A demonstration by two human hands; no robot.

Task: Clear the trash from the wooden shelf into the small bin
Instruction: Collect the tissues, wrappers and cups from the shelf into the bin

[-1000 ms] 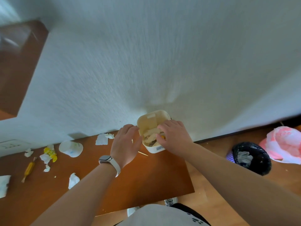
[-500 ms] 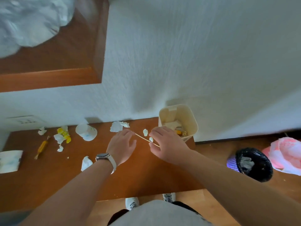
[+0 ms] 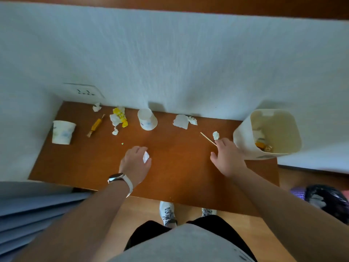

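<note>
A wooden shelf (image 3: 94, 163) holds scattered trash. The small cream bin (image 3: 243, 135) stands at its right end, tilted against the wall, with wrappers inside. My left hand (image 3: 135, 164) is curled over a small white paper scrap (image 3: 146, 157) at mid-shelf. My right hand (image 3: 227, 160) lies just left of the bin with thumb spread, its fingertips on the near end of a thin wooden stick (image 3: 207, 138). A white scrap (image 3: 215, 135) lies beside that fingertip.
Further left lie torn paper (image 3: 181, 121), a tipped paper cup (image 3: 147, 120), a yellow packet with tissue (image 3: 119, 116), a yellow candy wrapper (image 3: 96, 126), a tissue bit (image 3: 96, 107) and another cup (image 3: 63, 132). A black floor bin (image 3: 328, 201) is at right.
The view tilted down. My left hand moved left off the stick and closed on a paper scrap. My right hand stays at the stick beside the bin.
</note>
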